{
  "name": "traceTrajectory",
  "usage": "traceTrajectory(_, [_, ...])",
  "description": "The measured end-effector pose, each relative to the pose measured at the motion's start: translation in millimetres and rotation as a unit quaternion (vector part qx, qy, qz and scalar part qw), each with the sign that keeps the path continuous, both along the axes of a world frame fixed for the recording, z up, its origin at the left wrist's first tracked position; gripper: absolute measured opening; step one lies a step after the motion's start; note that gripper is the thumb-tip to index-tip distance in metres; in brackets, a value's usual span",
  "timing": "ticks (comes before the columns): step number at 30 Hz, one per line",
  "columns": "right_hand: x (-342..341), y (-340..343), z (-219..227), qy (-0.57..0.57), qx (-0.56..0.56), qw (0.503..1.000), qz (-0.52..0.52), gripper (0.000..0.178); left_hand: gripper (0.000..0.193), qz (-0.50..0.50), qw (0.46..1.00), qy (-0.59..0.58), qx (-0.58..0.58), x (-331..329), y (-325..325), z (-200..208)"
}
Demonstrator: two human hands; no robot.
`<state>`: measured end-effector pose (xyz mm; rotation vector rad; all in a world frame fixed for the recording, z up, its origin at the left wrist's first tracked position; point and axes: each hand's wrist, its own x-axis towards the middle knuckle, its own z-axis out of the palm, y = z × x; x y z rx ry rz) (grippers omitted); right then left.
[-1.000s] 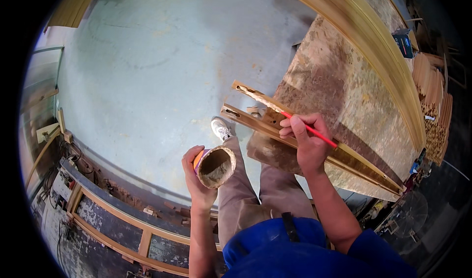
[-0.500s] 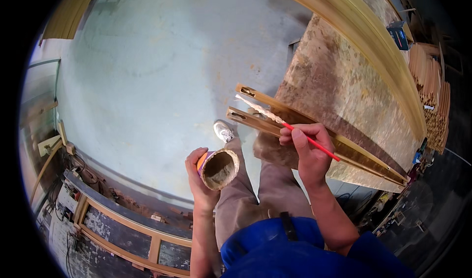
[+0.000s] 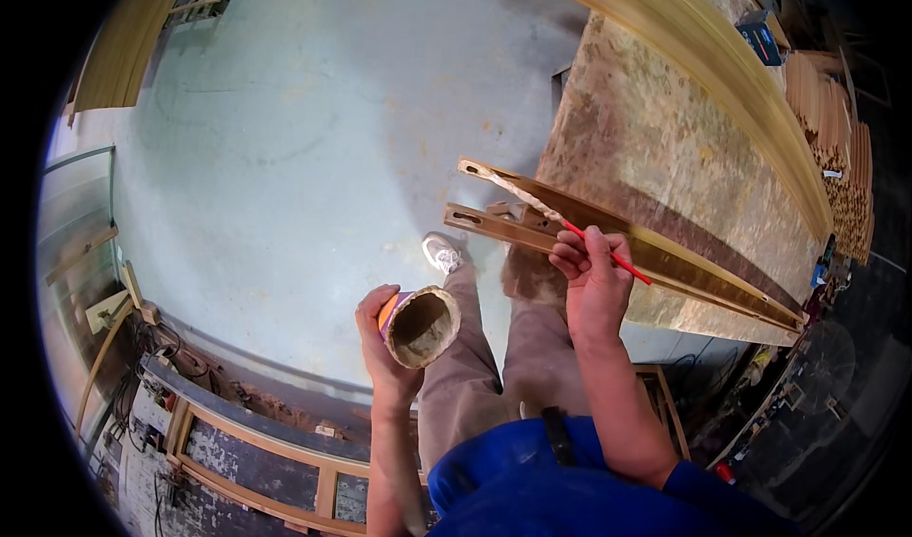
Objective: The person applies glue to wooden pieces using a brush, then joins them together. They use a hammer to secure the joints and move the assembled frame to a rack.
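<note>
Bench (image 3: 655, 129): mottled brown from here, wooden rails (image 3: 503, 228) overhanging
Left hand (image 3: 380, 342): curled round a crusted tub (image 3: 425, 328)
Right hand (image 3: 597, 281): pinching a red stick (image 3: 632, 269)

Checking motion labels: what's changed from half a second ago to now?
The right hand moved the slim, red-handled tool with a pale-coated end; in view, its tip went rightward and up, from beside the farther slotted brown wooden rail to over it. Nothing was grasped or released. The left hand still holds the round orange-and-purple cup.
</note>
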<state>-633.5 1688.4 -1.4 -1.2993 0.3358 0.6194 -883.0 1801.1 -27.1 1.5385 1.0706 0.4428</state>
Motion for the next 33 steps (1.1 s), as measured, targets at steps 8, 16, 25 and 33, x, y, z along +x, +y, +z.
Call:
traceTrajectory(8, [-5, -2, -3, -0.002, 0.009, 1.0, -0.006, 0.018, 0.083, -0.017, 1.0, 0.012, 0.01, -1, 1, -4])
traceTrajectory(16, [-10, -2, -1, -0.01, 0.004, 1.0, -0.008, 0.018, 0.082, -0.037, 0.998, 0.028, 0.034, -1, 2, -3])
traceTrajectory(25, [-7, -2, 5, -0.032, -0.017, 0.999, 0.02, 0.02, 0.08, -0.013, 1.0, 0.011, 0.004, 4, -3, -5])
traceTrajectory(33, [3, -3, 24, -0.013, -0.016, 0.996, 0.089, 0.015, 0.082, -0.021, 1.0, 0.004, 0.012, 2, -5, -7])
